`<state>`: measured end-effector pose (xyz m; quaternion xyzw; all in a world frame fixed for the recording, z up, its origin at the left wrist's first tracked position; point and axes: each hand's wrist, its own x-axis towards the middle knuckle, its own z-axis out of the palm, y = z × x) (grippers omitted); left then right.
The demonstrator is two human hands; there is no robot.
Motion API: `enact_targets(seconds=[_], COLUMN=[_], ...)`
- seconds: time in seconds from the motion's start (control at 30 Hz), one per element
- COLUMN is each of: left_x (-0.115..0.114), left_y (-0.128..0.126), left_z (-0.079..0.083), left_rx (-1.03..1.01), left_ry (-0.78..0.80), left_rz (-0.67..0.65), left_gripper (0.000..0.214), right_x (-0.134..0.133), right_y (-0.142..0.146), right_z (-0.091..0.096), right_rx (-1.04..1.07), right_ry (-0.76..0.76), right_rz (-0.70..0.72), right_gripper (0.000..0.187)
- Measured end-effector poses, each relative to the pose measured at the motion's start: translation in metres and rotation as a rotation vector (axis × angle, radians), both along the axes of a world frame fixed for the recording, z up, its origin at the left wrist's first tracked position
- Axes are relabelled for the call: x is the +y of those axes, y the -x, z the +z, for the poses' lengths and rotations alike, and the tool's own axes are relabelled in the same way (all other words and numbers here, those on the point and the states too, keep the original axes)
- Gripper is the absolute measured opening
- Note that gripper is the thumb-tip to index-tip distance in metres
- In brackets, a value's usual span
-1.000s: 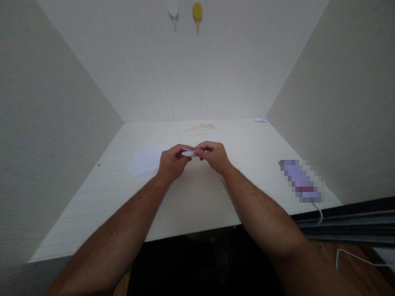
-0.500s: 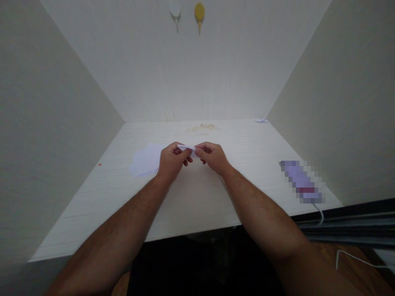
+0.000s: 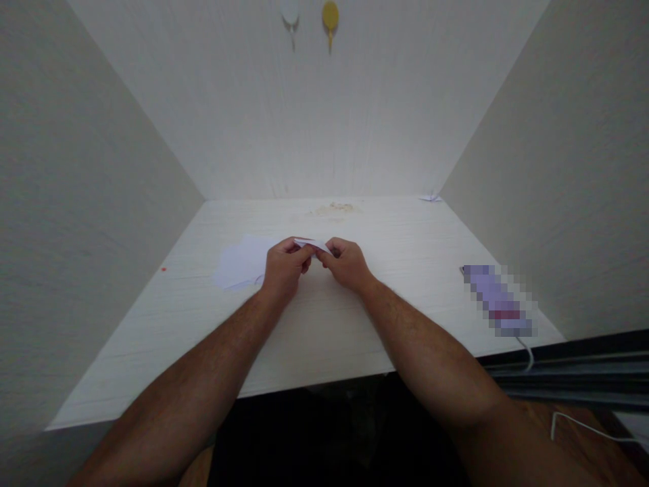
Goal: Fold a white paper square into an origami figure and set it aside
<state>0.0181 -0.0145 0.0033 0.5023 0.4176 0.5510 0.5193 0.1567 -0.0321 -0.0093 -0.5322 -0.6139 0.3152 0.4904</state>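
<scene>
A small piece of folded white paper (image 3: 315, 244) is held between my two hands, above the middle of the white table. My left hand (image 3: 284, 264) pinches its left part, thumb on the near side. On the other end, my right hand (image 3: 349, 262) grips it with thumb and bent fingers. The thumbs nearly meet at the paper's middle, and the fingers hide much of its lower part. Just left of my left hand lie several loose sheets of white paper (image 3: 241, 260), partly covered by that hand.
A pixelated phone-like object (image 3: 497, 297) with a white cable (image 3: 527, 353) lies at the table's right. A folded paper piece (image 3: 430, 198) sits in the far right corner. Walls enclose the table (image 3: 324, 338) on three sides. White (image 3: 290, 13) and yellow hooks (image 3: 330, 15) hang on the back wall.
My right thumb and fingers have shifted on the folded paper, closer to my left thumb. The paper's angle has turned slightly, with its right side now tilting down. The rest stays put.
</scene>
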Motion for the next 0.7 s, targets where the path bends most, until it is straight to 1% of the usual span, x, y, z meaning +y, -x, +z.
enact_targets(seconds=[0.13, 0.23, 0.33, 0.5, 0.7], left_x=[-0.0005, 0.0, 0.0004, -0.0006, -0.0014], left_y=[0.0007, 0.0013, 0.0013, 0.0015, 0.0026], left_z=[0.0024, 0.0035, 0.0036, 0.0051, 0.0088], left_rx=[0.045, 0.044, 0.015, -0.017, -0.015], left_ry=[-0.04, -0.053, -0.054, -0.003, 0.046], left_rz=[0.067, 0.088, 0.079, 0.048, 0.041], left_gripper=[0.012, 0.011, 0.012, 0.017, 0.02], right_x=[-0.0006, -0.0009, -0.0013, -0.0016, -0.001], right_y=[-0.0006, -0.001, -0.0013, -0.0021, -0.0032], right_z=[0.0006, 0.0015, 0.0021, 0.0027, 0.0027], right_rx=[-0.027, -0.023, -0.012, -0.002, -0.002], right_ry=[-0.008, -0.002, -0.015, -0.016, -0.014], right_rz=[-0.039, -0.037, -0.031, -0.048, -0.049], right_gripper=[0.028, 0.027, 0.027, 0.026, 0.025])
